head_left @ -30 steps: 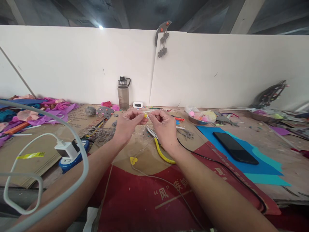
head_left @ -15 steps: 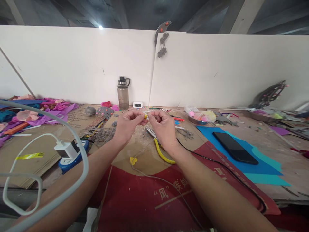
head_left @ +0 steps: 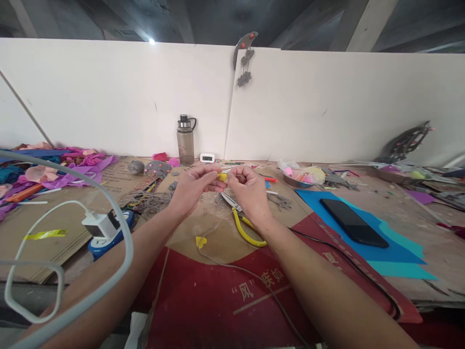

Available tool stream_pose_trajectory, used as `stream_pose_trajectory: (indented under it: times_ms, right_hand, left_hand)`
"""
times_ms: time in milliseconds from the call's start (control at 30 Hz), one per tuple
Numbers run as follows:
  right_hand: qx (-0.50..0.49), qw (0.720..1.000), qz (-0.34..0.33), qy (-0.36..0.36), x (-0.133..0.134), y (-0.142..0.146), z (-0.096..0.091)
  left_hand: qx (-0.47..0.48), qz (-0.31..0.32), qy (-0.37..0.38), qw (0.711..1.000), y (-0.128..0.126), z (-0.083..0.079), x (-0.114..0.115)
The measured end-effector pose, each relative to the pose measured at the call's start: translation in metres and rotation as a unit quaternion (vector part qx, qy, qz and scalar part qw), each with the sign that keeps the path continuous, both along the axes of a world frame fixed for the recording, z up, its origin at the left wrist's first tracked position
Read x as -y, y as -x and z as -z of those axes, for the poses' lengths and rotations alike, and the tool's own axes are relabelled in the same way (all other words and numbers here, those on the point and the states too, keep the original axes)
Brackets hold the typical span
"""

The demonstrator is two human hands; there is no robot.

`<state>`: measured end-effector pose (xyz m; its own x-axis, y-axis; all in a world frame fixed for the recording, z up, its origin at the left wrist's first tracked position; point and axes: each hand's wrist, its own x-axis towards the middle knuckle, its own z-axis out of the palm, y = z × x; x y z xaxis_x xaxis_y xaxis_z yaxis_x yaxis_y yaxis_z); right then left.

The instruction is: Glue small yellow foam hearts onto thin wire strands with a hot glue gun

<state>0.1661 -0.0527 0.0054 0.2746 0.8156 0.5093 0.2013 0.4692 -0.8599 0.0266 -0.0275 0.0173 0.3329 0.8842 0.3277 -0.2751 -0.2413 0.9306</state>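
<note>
Between the thumb and fingers of my left hand [head_left: 192, 188] is a small yellow piece [head_left: 223, 177], its shape partly covered by the fingertips. My right hand [head_left: 249, 189] is pinched closed right beside it, the fingertips at the piece's right edge; what they grip is too small to make out. Yellow-handled pliers [head_left: 242, 231] lie on the board below my right hand, jaws pointing away. A yellow heart-shaped cut-out [head_left: 201, 242] rests nearer to me, a thin grey cord [head_left: 236, 266] running by it.
A cardboard sheet with a red printed part [head_left: 203, 300] lies under my hands. Tangled grey cord [head_left: 154, 203] sits to the left, with a white charger [head_left: 100, 226]. A phone [head_left: 352, 222] lies on blue sheets at right. A bottle [head_left: 185, 143] and small timer [head_left: 207, 158] stand behind.
My hands have parted slightly, the right one shifting a little right and down. More of the yellow piece now shows between them.
</note>
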Motion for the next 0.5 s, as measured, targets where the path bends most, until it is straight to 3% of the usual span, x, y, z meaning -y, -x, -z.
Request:
stream_pose_trajectory:
  times_ms: [300, 500]
  right_hand:
    - [0.007, 1.0, -0.023, 0.012, 0.0046, -0.0001, -0.0006]
    - [0.026, 1.0, -0.012, 0.012, 0.0046, -0.0019, 0.0018]
  left_hand:
    - [-0.125, -0.076, -0.086, 0.986, 0.0073, -0.0004, -0.0043]
    - [-0.13, -0.046, -0.08, 0.987, 0.0089, -0.0007, -0.0067]
